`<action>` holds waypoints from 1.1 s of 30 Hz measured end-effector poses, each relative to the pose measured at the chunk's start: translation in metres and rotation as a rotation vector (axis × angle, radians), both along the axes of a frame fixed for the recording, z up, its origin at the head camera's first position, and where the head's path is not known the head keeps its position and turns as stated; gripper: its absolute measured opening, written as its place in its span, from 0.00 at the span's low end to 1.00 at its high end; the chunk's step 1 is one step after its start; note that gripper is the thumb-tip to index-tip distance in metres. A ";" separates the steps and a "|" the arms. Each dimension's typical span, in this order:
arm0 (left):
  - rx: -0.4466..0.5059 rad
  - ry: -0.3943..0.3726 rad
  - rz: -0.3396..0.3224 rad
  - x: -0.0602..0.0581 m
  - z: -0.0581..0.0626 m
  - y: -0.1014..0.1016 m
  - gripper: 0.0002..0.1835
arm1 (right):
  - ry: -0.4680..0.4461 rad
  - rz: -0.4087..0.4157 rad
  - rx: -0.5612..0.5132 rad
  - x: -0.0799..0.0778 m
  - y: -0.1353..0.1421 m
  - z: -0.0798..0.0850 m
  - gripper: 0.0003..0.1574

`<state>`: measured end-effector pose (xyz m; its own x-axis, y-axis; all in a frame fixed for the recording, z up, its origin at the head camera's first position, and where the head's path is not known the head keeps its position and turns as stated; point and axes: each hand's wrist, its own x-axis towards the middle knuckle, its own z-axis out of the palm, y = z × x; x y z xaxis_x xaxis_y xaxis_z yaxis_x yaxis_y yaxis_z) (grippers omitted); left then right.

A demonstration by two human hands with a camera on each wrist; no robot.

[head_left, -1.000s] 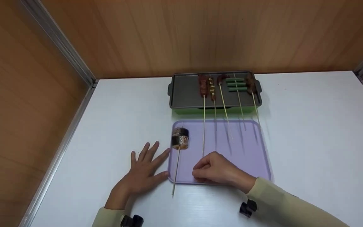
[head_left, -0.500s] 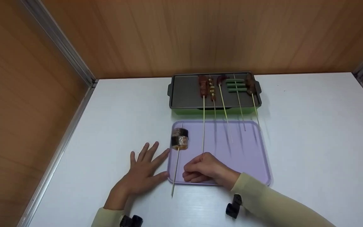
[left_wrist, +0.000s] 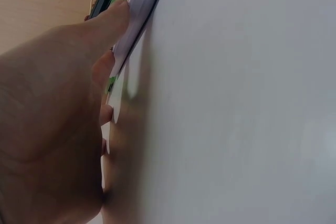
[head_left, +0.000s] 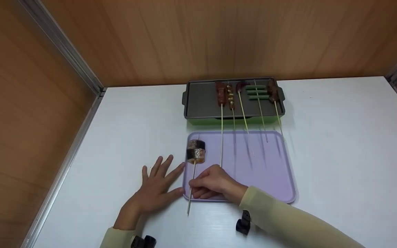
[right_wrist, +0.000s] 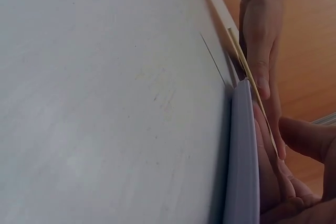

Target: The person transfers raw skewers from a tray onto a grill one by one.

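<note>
A skewer [head_left: 196, 151] with dark-skinned, thick rounds lies on the left side of the lilac tray [head_left: 260, 186], its bare stick running past the front edge. My right hand [head_left: 215, 182] has its thumb and curled fingers at that stick, with a fingertip overlapping it; the right wrist view shows the stick [right_wrist: 260, 98] running to the fingers. My left hand [head_left: 157, 191] rests with fingers spread on the white table, the thumb and forefinger ends right at the tray's left edge.
Behind the tray stands a black grill pan [head_left: 202, 100] on a green base. Several skewers lie on its right part: a red one [head_left: 221, 94], a green one [head_left: 257, 92] and a brown one [head_left: 272, 91] among them. Their sticks reach over the tray. Wooden walls [head_left: 171, 41] close the back and sides.
My right hand has moved left across the tray, away from the red skewer's stick, to the stick of the dark-skinned skewer. My left hand has stayed in place.
</note>
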<state>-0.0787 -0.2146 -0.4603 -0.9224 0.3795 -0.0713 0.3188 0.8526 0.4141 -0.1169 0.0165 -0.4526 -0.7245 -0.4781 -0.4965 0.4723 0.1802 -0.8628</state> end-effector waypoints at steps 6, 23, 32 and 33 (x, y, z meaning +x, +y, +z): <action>-0.007 0.001 -0.001 0.000 0.000 0.000 0.37 | 0.031 -0.019 0.018 0.002 -0.009 0.000 0.09; -0.016 -0.010 0.009 0.000 0.001 0.001 0.37 | 0.074 -0.046 -0.002 0.006 -0.007 -0.001 0.07; 0.001 -0.005 0.002 0.001 0.001 0.000 0.37 | 0.091 -0.054 -0.081 0.009 0.004 -0.007 0.07; 0.000 -0.003 0.001 0.001 0.001 0.000 0.37 | 0.102 -0.053 -0.080 0.010 0.005 -0.007 0.07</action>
